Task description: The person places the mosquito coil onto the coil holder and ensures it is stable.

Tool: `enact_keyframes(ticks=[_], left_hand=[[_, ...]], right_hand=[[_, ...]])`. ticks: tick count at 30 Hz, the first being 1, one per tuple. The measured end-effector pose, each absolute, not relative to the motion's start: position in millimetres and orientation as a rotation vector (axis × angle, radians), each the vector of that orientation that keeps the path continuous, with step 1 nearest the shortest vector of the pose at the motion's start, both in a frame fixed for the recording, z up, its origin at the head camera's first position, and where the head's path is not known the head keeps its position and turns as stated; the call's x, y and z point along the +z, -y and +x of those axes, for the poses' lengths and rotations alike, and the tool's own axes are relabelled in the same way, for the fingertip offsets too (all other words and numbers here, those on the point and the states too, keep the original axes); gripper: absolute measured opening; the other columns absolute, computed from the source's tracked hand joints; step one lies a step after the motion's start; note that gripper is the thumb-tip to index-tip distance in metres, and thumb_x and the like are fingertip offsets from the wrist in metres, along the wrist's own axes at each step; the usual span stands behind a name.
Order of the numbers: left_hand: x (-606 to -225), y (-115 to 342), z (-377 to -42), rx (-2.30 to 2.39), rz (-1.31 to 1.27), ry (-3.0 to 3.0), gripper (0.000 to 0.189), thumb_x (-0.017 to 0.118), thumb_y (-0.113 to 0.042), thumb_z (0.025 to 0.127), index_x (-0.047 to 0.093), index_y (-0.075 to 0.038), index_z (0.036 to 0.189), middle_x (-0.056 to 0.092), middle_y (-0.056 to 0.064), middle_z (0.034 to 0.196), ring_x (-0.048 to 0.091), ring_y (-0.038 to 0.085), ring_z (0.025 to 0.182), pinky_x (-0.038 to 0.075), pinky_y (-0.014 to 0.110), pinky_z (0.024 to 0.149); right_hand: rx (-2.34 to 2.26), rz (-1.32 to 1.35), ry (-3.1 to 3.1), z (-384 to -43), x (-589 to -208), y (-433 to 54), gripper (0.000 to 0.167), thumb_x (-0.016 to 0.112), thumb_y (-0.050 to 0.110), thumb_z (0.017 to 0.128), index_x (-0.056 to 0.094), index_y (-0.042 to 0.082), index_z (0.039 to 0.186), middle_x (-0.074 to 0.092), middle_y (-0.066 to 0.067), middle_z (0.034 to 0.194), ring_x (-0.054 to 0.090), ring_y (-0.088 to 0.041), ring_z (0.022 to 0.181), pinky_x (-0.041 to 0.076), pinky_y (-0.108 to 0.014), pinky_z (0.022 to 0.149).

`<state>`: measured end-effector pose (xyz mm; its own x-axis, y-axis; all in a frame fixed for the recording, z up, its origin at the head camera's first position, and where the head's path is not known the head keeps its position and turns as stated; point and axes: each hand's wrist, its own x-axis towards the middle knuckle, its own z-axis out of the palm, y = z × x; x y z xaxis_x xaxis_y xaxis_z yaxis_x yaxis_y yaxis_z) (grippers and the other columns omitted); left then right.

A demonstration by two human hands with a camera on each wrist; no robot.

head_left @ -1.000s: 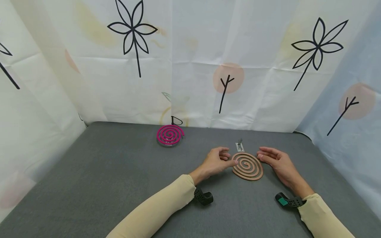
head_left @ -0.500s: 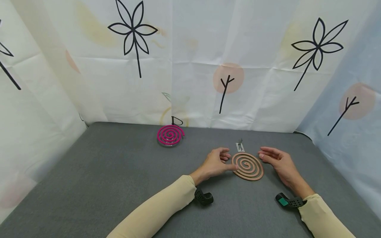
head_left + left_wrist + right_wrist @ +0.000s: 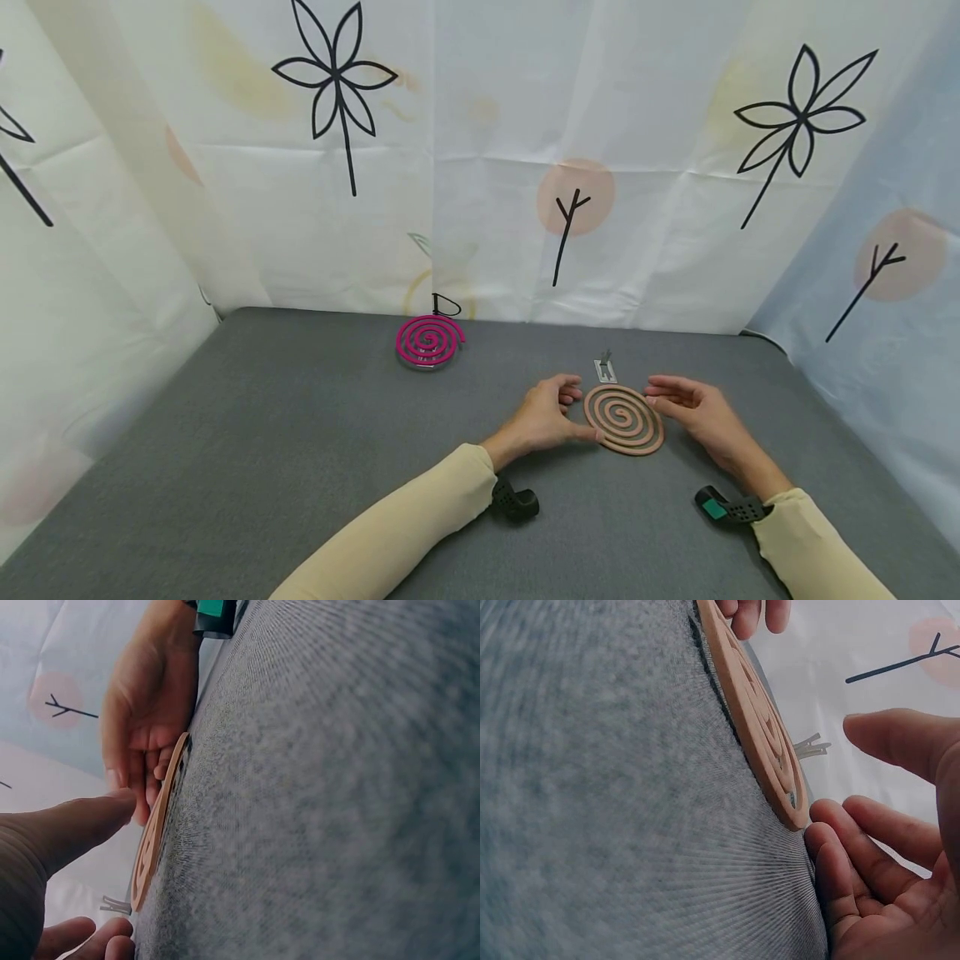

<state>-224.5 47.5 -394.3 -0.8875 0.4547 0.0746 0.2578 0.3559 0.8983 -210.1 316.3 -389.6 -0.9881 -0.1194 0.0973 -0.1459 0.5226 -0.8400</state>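
Observation:
A tan mosquito coil [image 3: 621, 417], wound in flat spirals, lies on the grey tabletop toward the right in the head view. My left hand [image 3: 543, 419] is at its left side, fingers relaxed, the thumb over the coil's near left edge; whether the thumb touches it I cannot tell. On the coil's other side is my right hand [image 3: 699, 417], loosely bent fingertips close to the rim, palm facing inward. In the right wrist view the coil [image 3: 746, 724] lies low on the cloth, its edge near the fingers. Just behind it lies a small metal coil stand [image 3: 605, 369] with an upright prong.
A magenta mosquito coil [image 3: 428, 340] sits on a round clear or metallic base at the back of the table [image 3: 300, 433]. A black wire loop [image 3: 446, 306] stands behind it. Patterned white curtains [image 3: 495, 100] enclose the table's back and sides.
My left thumb has slid slightly toward the near edge of the tan coil. The right hand's fingertips have moved slightly inward to the coil's rim. The coil stays in place.

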Motion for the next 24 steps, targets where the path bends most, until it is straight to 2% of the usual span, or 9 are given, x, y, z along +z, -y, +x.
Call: enact_keyframes(ticks=[5, 12, 19, 24], left_hand=[[-392.9, -47.2, -223.7, 1.465, 0.686, -2.475, 0.085, 0.092, -0.027, 0.077, 0.05, -0.005, 0.147, 0.062, 0.003, 0.13, 0.055, 0.017, 0.116, 0.049, 0.031, 0.098], [-393.6, -48.6, -223.9, 1.294, 0.763, -2.576, 0.086, 0.092, -0.037, 0.075, 0.054, -0.007, 0.145, 0.059, 0.003, 0.131, 0.048, 0.018, 0.118, 0.047, 0.033, 0.099], [-393.0, -51.6, -222.0, 1.125, 0.763, -2.692, 0.085, 0.092, -0.044, 0.074, 0.056, -0.012, 0.145, 0.053, 0.005, 0.133, 0.04, 0.024, 0.124, 0.042, 0.043, 0.104], [-394.1, -52.4, -220.6, 1.035, 0.798, -2.752, 0.082, 0.09, -0.046, 0.076, 0.058, -0.012, 0.143, 0.05, 0.006, 0.138, 0.038, 0.025, 0.126, 0.04, 0.043, 0.103]], right_hand=[[1.442, 0.253, 2.773, -209.1, -387.9, -314.9, 0.055, 0.067, 0.024, 0.101, 0.051, -0.008, 0.142, 0.061, -0.025, 0.13, 0.059, 0.002, 0.099, 0.051, -0.017, 0.082], [1.333, 0.285, 2.845, -209.0, -387.2, -312.1, 0.055, 0.071, 0.024, 0.099, 0.054, -0.007, 0.141, 0.062, -0.021, 0.123, 0.06, -0.018, 0.094, 0.051, -0.028, 0.069], [1.221, 0.323, 2.866, -207.8, -387.7, -311.5, 0.051, 0.071, 0.025, 0.098, 0.058, -0.004, 0.138, 0.059, -0.021, 0.128, 0.058, -0.024, 0.101, 0.051, -0.028, 0.074], [1.177, 0.363, 2.881, -207.6, -387.6, -311.5, 0.049, 0.072, 0.025, 0.097, 0.061, -0.003, 0.136, 0.057, -0.019, 0.125, 0.055, -0.027, 0.105, 0.048, -0.028, 0.075]])
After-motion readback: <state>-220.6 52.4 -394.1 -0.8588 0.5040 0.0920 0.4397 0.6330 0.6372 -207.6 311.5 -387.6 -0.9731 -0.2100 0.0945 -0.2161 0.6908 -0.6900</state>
